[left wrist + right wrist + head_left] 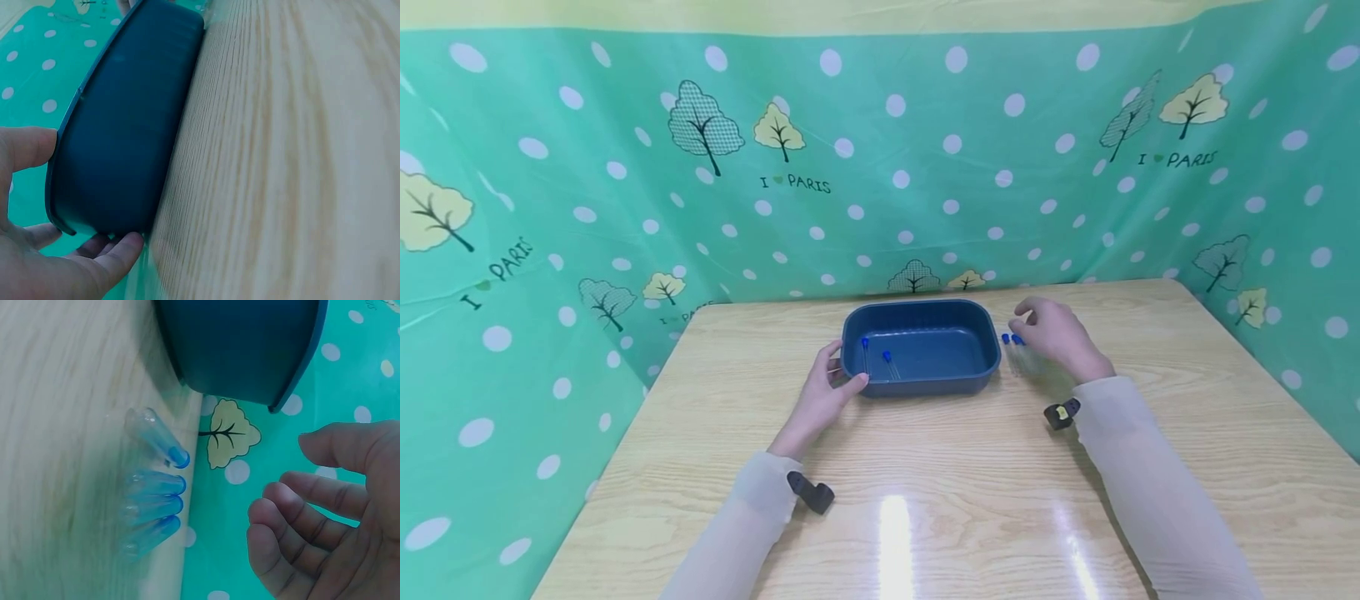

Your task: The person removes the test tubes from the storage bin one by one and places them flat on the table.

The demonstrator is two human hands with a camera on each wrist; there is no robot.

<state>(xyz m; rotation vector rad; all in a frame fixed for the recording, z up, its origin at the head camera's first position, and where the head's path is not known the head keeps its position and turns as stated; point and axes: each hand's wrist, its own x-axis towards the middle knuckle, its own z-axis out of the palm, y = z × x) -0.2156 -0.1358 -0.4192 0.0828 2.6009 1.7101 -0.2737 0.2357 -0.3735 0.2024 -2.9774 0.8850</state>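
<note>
A dark blue tray [921,346] stands on the middle of the wooden table [925,483]. Two clear tubes with blue caps [887,358] lie inside it at the left. My left hand [842,371] holds the tray's near left corner. In the left wrist view my left hand [75,206] has its thumb at the rim of the tray [125,125] and its fingers [119,253] at the base. Several more blue-capped tubes [1011,340] [153,487] lie side by side on the table right of the tray. My right hand [1037,327] [294,481] hovers over them, fingers loosely curled, holding nothing.
A green dotted cloth with tree prints [880,167] walls the table at the back and both sides. Black wrist cameras [811,492] [1062,412] sit on both sleeves. Bare wood [1187,375] lies in front of and beside the tray.
</note>
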